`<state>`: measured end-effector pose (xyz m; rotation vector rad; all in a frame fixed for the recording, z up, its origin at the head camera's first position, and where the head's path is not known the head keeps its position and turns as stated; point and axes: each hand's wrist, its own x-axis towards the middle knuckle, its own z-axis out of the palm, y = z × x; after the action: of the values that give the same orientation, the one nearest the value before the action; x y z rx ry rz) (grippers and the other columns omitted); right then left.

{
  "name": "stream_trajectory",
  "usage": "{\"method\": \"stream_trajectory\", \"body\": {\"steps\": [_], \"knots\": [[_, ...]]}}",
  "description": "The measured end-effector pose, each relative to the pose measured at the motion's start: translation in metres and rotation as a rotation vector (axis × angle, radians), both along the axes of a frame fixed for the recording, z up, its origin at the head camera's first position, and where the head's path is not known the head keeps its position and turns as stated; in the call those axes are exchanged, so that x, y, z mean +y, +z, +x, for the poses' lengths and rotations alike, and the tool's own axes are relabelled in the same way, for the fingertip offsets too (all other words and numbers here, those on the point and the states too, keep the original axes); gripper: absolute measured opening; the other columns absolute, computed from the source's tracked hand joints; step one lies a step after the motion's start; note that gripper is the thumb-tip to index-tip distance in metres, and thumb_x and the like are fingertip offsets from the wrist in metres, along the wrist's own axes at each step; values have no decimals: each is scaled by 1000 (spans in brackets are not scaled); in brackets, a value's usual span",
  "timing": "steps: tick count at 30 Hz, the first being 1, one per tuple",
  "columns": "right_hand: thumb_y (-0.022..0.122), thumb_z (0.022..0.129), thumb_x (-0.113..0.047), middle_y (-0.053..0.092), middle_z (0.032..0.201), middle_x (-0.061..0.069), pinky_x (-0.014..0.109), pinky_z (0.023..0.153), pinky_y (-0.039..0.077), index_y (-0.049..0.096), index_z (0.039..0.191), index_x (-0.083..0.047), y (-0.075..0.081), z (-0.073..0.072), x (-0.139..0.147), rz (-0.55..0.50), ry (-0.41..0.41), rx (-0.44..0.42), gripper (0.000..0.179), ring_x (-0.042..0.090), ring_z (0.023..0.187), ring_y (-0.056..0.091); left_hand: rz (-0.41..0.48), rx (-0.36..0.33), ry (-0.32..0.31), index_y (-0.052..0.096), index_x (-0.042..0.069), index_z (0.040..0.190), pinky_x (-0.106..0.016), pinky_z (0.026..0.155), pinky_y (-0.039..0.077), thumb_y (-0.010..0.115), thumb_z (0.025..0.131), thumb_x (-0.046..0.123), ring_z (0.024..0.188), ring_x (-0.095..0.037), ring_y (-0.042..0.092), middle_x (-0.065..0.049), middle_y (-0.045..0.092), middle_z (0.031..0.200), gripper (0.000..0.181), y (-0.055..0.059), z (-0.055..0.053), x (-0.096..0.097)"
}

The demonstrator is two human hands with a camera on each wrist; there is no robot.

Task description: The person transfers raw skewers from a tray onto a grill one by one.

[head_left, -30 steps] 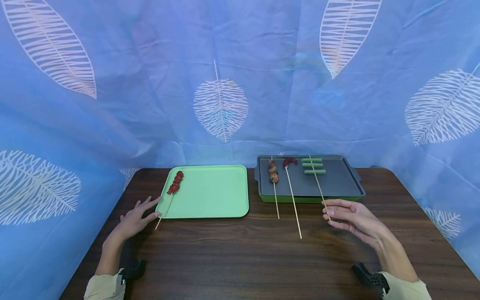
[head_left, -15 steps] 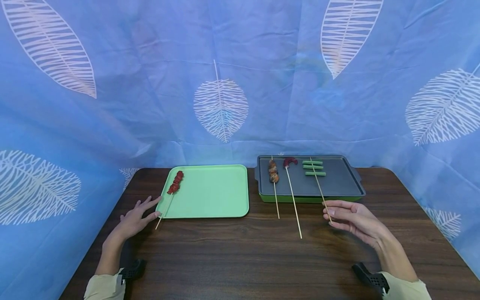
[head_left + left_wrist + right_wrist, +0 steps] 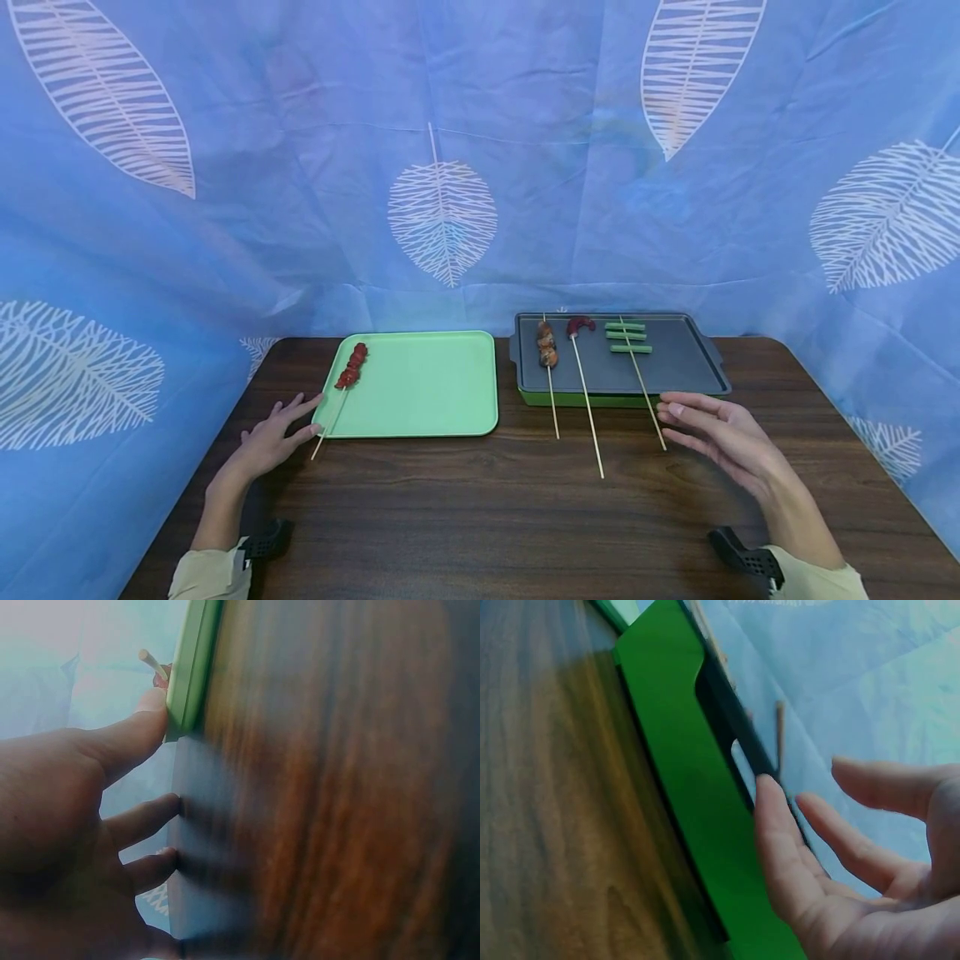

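Note:
My left hand (image 3: pixel 270 437) lies at the front left corner of a light green tray (image 3: pixel 435 383), fingers spread. In the left wrist view its thumb (image 3: pixel 135 735) touches the tray's edge (image 3: pixel 193 671). A skewer of red pieces (image 3: pixel 352 367) rests on that tray, its stick overhanging the front. My right hand (image 3: pixel 723 437) is beside the stick of a skewer with green pieces (image 3: pixel 631 349), fingers apart and holding nothing. That skewer lies on a dark grill plate (image 3: pixel 686 358) over a green base (image 3: pixel 667 735), its stick jutting past the front edge.
Left of the green skewer, the plate also bears a skewer of browned chunks (image 3: pixel 547 346) and one with a dark red curled piece (image 3: pixel 581 323); both sticks overhang the front. Everything stands on a dark wooden table (image 3: pixel 465 517). A blue leaf-patterned cloth (image 3: pixel 525 208) hangs behind.
The skewer with green pieces has come down slightly onto the grill plate. My right hand has let go of its stick and moved a little right. The left hand stays put.

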<state>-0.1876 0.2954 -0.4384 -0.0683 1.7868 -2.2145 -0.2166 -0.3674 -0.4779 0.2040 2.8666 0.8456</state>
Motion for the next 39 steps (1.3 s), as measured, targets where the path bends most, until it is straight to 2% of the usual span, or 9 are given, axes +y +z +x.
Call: {"method": "stream_trajectory", "body": {"steps": [6, 11, 15, 19, 27, 34, 39], "knots": [[56, 106, -5, 71, 125, 6, 32, 98, 53, 63, 136, -5, 16, 5, -8, -27, -24, 80, 31, 16, 117, 68, -3, -4, 3, 36, 8, 160, -94, 89, -1, 59, 104, 44, 143, -69, 3, -37, 17, 162, 71, 2, 0, 1], [53, 107, -5, 70, 128, 6, 32, 98, 52, 63, 137, -7, 31, 12, -20, -10, 15, 162, 31, 18, 120, 67, -6, -19, 2, 35, 8, 160, -94, 89, -1, 59, 104, 44, 143, -68, 3, -37, 16, 162, 71, 3, 1, 1], [51, 108, -4, 70, 129, 7, 33, 99, 52, 57, 142, 1, 42, 18, -33, 16, 55, 227, 35, 19, 119, 67, -5, -28, -2, 35, 8, 160, -95, 88, -1, 58, 104, 44, 143, -68, 2, -37, 16, 162, 71, 4, 1, 1], [50, 108, -4, 69, 130, 8, 35, 100, 51, 53, 144, 3, 49, 24, -50, 50, 89, 256, 36, 21, 118, 68, 8, -40, 5, 33, 8, 161, -94, 89, -4, 58, 104, 44, 144, -67, 0, -36, 14, 163, 71, 4, 1, 2], [54, 107, -6, 66, 130, 14, 40, 102, 50, 48, 148, 2, 49, 29, -90, 54, 138, 252, 42, 26, 120, 66, 14, -34, 8, 33, 9, 161, -93, 90, -5, 58, 104, 44, 145, -67, -1, -36, 14, 163, 71, 3, 0, 2], [62, 104, -12, 58, 140, 23, 43, 104, 49, 38, 155, 1, 48, 34, -133, 71, 198, 192, 57, 32, 127, 62, 3, -27, 12, 34, 9, 161, -93, 90, -5, 58, 104, 44, 144, -67, 0, -36, 15, 163, 71, 0, -1, 1], [62, 104, -15, 54, 144, 24, 43, 104, 50, 36, 157, -4, 44, 34, -162, 77, 243, 163, 60, 34, 131, 58, 1, -25, 13, 34, 9, 161, -93, 90, -5, 58, 104, 45, 144, -67, 0, -36, 15, 163, 71, -2, -1, 0]]}}
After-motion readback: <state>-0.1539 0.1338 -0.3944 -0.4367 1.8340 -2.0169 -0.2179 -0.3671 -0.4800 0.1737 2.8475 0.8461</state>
